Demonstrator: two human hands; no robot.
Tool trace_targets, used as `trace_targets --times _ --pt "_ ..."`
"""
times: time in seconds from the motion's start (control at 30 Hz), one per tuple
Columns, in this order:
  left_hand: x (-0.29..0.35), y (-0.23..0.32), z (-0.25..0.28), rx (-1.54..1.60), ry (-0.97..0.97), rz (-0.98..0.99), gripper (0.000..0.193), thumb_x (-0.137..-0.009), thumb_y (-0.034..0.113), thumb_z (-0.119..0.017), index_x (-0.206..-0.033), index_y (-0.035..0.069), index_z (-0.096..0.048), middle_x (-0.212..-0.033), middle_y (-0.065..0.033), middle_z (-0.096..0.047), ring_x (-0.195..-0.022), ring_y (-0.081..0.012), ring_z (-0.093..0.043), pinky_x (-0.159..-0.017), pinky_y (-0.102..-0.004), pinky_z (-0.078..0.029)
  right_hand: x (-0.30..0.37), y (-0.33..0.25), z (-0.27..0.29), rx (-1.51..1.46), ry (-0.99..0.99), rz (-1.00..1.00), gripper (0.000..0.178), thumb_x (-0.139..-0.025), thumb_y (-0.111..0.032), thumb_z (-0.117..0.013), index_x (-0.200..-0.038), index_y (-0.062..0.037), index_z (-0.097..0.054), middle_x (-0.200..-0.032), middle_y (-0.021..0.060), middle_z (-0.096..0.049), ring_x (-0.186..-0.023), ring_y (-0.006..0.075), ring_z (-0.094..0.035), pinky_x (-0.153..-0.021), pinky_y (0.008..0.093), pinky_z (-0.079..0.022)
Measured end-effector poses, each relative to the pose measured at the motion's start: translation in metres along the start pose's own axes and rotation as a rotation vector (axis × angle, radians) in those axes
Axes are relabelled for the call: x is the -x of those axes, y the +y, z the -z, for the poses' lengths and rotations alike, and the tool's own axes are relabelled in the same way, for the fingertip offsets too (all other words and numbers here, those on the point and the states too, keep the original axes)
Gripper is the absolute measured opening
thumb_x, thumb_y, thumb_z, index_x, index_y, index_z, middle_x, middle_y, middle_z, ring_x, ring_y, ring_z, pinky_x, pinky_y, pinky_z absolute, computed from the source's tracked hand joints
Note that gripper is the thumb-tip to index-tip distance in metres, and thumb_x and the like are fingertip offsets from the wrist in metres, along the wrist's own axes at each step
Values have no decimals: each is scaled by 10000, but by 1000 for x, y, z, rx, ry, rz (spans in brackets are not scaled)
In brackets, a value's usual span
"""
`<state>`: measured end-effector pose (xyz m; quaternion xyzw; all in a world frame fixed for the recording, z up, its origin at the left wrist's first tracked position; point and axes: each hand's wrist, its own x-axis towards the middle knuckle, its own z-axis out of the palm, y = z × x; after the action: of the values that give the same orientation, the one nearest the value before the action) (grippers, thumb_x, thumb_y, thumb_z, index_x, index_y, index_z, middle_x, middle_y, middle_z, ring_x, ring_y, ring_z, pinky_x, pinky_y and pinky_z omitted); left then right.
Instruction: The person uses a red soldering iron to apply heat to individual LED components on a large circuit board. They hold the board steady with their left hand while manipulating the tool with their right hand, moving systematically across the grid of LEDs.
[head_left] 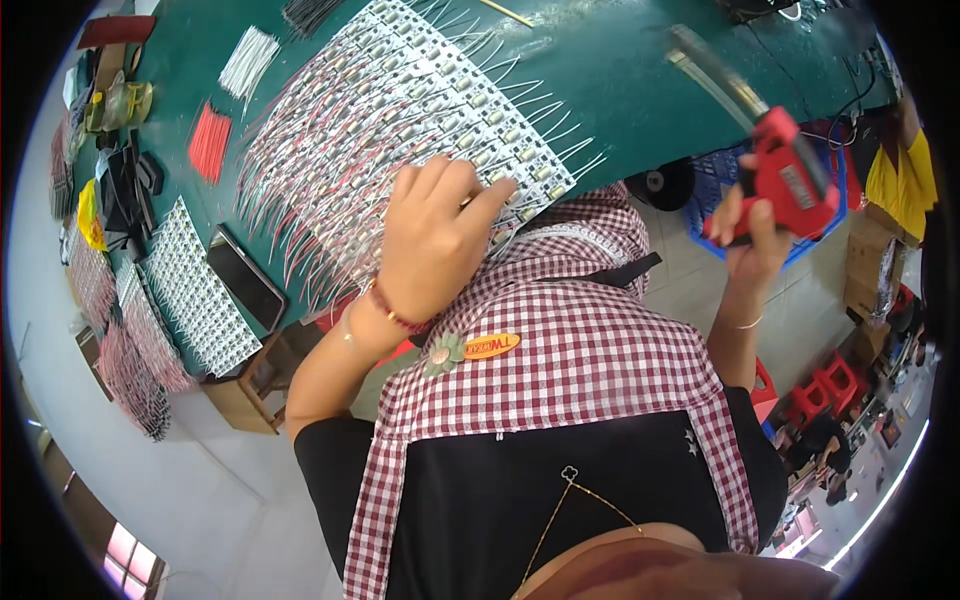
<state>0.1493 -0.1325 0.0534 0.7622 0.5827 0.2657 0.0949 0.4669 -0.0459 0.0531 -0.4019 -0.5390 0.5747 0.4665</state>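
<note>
A large panel of small circuit boards [430, 110] lies on the green table, with red and white wires sticking out along its rows. My left hand [437, 215] rests on the near part of this panel. Its fingers are curled and drawn together, and they hide whatever is between them. Off to the right, past the table edge, my right hand [755, 235] is wrapped around the handle of a red and black soldering gun [790, 185]. The gun's long metal tip is smeared by motion and points up and left, over the table, apart from the panel.
Bundles of red wires [209, 142] and white wires [249, 62] lie left of the panel. A dark phone [246, 277] and another board panel [198, 290] sit at the table's left edge. A blue crate [708, 180] stands below on the right, near red stools [828, 388].
</note>
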Motion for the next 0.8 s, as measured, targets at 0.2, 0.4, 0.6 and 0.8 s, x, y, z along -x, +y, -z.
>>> trace_targets --times 0.2,0.4,0.6,0.8 --pt "0 -12 -28 18 3 -36 264 -715 2 -696 -952 118 -708 -740 -17 -481 -728 -212 -502 -656 -356 -357 70 20 -6 -63 -131 -354 459 -923 -249 -649 -1230 62 -508 -688 52 -548 -543 104 -504 -518 260 -425" --pt "-1 -10 -30 2 3 -72 199 -747 51 -628 -933 79 -693 -793 -34 -486 -788 -210 -509 -707 -351 -373 95 26 -3 -21 -205 -459 221 -897 -170 -679 -1031 -10 -606 -765 16 -597 -638 85 -538 -565 244 -424" --pt "-2 -9 -32 -13 -11 -93 244 -728 22 -643 -961 73 -692 -787 -31 -492 -771 -215 -507 -693 -355 -371 98 29 -7 93 -205 -414 174 -892 -170 -679 -963 -19 -630 -774 7 -604 -650 90 -546 -588 261 -432" --pt "-2 -7 -33 -33 -8 -129 268 -718 36 -623 -978 34 -688 -790 -45 -489 -778 -225 -506 -697 -360 -386 108 45 5 309 -304 -372 162 -871 -161 -689 -949 -26 -646 -786 10 -619 -698 110 -581 -638 294 -460"
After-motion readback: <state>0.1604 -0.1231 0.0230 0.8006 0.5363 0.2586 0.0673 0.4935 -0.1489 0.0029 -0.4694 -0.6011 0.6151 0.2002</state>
